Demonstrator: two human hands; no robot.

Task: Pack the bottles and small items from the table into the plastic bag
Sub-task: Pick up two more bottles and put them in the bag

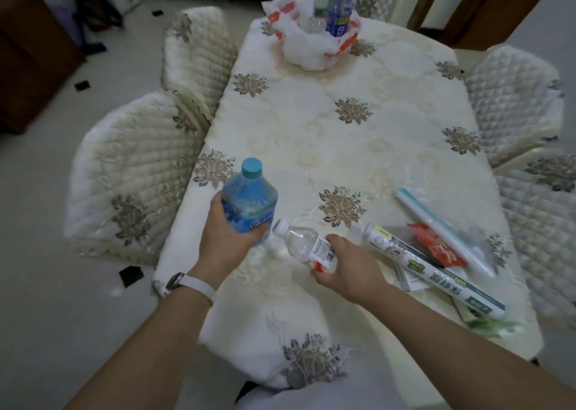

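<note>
My left hand (225, 238) grips a blue bottle (247, 196) with a light blue cap, held upright above the near left part of the table (311, 135). My right hand (346, 269) holds a small clear bottle (307, 244) by its red-and-white label, its white cap tilted toward the blue bottle. A white-and-orange plastic bag (311, 46) stands open at the far end of the table. Inside it stand a blue-capped bottle (338, 7) and a small white-capped bottle (318, 12).
To the right of my right hand lie a boxed roll of cling film (436, 272), a blue-edged white roll (442, 228) and a red packet (436, 249). Quilted chairs (131, 185) stand on both long sides of the table.
</note>
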